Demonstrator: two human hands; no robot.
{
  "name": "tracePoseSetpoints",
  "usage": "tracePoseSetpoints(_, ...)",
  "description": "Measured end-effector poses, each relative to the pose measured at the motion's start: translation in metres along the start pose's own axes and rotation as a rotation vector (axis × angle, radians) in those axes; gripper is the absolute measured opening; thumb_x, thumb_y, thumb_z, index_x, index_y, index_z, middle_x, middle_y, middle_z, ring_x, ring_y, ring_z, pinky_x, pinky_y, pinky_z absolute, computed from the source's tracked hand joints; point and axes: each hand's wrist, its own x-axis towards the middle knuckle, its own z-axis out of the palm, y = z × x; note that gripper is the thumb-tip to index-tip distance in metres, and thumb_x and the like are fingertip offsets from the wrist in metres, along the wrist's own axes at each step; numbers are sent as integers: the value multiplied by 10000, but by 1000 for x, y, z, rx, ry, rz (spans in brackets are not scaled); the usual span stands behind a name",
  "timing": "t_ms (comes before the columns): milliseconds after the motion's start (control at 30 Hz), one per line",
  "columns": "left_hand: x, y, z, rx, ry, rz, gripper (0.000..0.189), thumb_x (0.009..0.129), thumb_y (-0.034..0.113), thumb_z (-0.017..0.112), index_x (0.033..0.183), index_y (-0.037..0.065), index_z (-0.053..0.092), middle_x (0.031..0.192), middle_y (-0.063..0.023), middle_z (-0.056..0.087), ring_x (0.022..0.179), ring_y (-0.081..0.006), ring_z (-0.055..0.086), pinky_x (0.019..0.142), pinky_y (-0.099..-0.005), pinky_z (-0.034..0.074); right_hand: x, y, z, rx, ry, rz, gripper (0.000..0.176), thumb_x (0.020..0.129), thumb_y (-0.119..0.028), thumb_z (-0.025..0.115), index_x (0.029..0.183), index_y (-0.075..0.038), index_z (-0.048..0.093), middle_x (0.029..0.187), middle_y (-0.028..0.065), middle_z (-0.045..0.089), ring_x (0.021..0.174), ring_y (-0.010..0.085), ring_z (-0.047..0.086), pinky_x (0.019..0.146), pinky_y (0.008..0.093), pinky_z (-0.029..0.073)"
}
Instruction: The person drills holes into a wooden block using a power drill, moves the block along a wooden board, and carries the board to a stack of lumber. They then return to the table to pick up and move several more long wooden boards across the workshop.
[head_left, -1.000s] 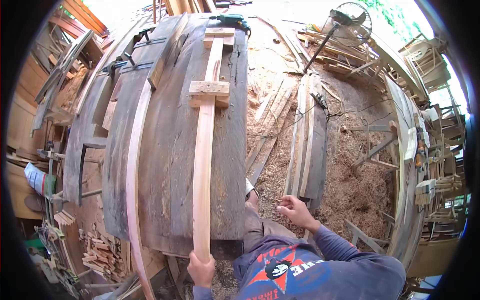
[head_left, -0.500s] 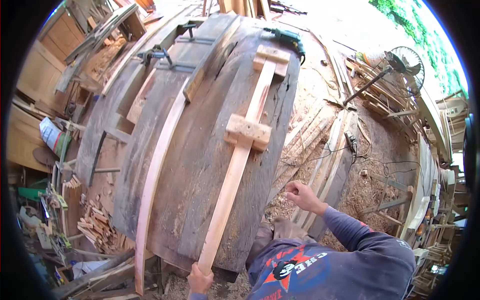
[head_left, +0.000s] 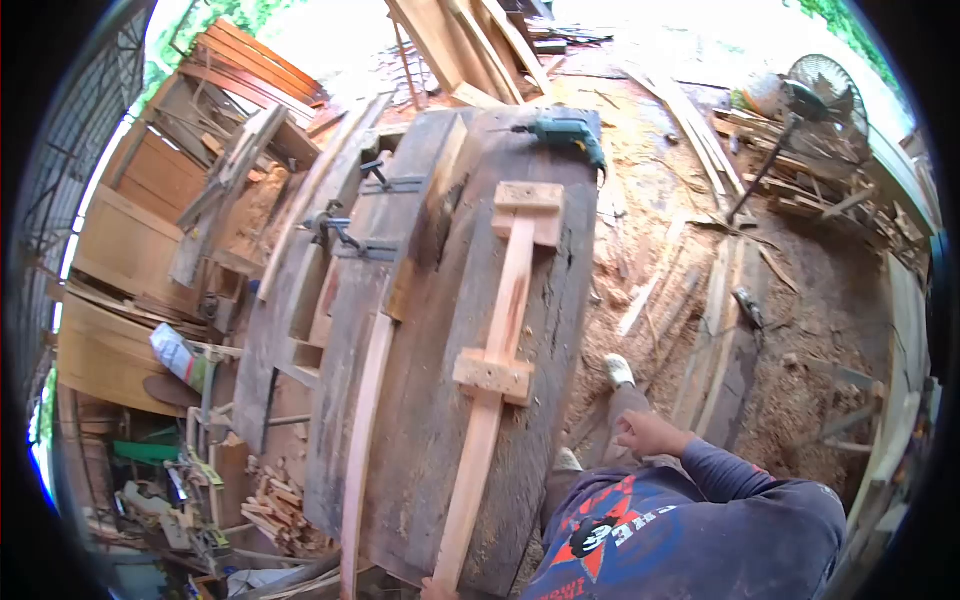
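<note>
At the bottom edge of the head view, my left hand (head_left: 438, 590) is closed around the near end of a long wooden strip (head_left: 478, 450); most of that hand is cut off. The strip runs along the workbench (head_left: 420, 440) and passes through two wooden blocks: a near block (head_left: 494, 375) and a far block (head_left: 530, 198). My right hand (head_left: 650, 437) hangs beside the bench, above my leg. Its fingers are curled in, with nothing visible in them.
A green power drill (head_left: 565, 135) lies at the bench's far end. Bar clamps (head_left: 375, 247) sit across a thick board (head_left: 430, 220) to the left, near another long strip (head_left: 368, 430). A standing fan (head_left: 825, 95) and sawdust-covered planks (head_left: 715, 330) are on the right.
My view has tilted up, so the bench and blocks appear lower and my left hand is mostly out of frame. One of my shoes now shows beside the bench. The strip stays in the blocks.
</note>
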Motion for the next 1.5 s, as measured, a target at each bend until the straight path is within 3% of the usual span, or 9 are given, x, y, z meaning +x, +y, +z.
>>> tracePoseSetpoints(133,32,105,-54,478,195,-602,887,618,276,869,1360,8,462,1379,-320,528,1314,-464,499,1087,-535,422,65,10,-70,-55,-69,-159,483,875,-336,741,1180,25,640,1038,224,714,986,388,689,870,467,540)
tracePoseSetpoints(200,49,220,-171,3,251,-291,983,653,247,870,1466,2,376,1546,-306,337,1453,-452,309,1201,-524,274,78,12,-117,-43,-36,-128,475,885,-330,730,1200,9,626,1022,222,715,978,356,706,855,437,556)
tracePoseSetpoints(300,121,393,-243,-460,865,328,795,743,216,813,1412,-12,448,1466,-272,447,1393,-438,394,1159,-520,307,98,36,-186,-92,153,-82,459,873,-292,747,1189,21,631,1004,218,713,944,352,706,832,421,559)
tracePoseSetpoints(433,231,542,-279,-311,743,475,879,744,338,852,1415,-37,426,1420,-292,479,1357,-445,428,1135,-513,352,107,43,-261,-63,272,-79,427,867,-270,757,1161,12,631,990,201,702,883,355,694,789,442,552)
tracePoseSetpoints(533,300,572,-283,-367,413,342,814,760,365,825,1365,-44,467,1345,-274,526,1290,-433,485,1089,-496,402,111,50,-296,-30,386,-88,414,856,-249,777,1143,9,628,941,185,692,821,298,694,741,399,552)
tracePoseSetpoints(800,304,531,-242,-460,469,456,340,761,280,785,1059,123,739,1077,-194,639,1023,-396,629,902,-477,517,151,-2,-316,7,284,-231,406,896,-285,744,1144,10,620,948,203,683,860,335,679,762,419,532)
tracePoseSetpoints(1000,278,507,-241,-151,358,287,638,724,391,846,1106,-4,521,1116,-215,597,1104,-405,574,953,-500,455,203,-47,-349,289,407,-133,432,982,-299,681,1252,26,591,1030,122,704,971,175,669,889,317,536)
tracePoseSetpoints(1300,269,518,-246,-217,396,323,578,771,343,822,1056,-37,493,1063,-239,560,1062,-426,545,947,-503,437,472,-23,-312,154,1010,-127,507,1006,-429,606,1225,28,621,1101,216,677,1030,331,653,923,401,503)
tracePoseSetpoints(1500,293,560,-275,-267,304,346,556,774,330,817,1045,-46,509,1031,-237,550,1024,-436,545,915,-518,434,485,-23,-288,470,1120,-38,469,1022,-418,572,1183,20,615,1077,188,675,1010,323,627,921,414,489)
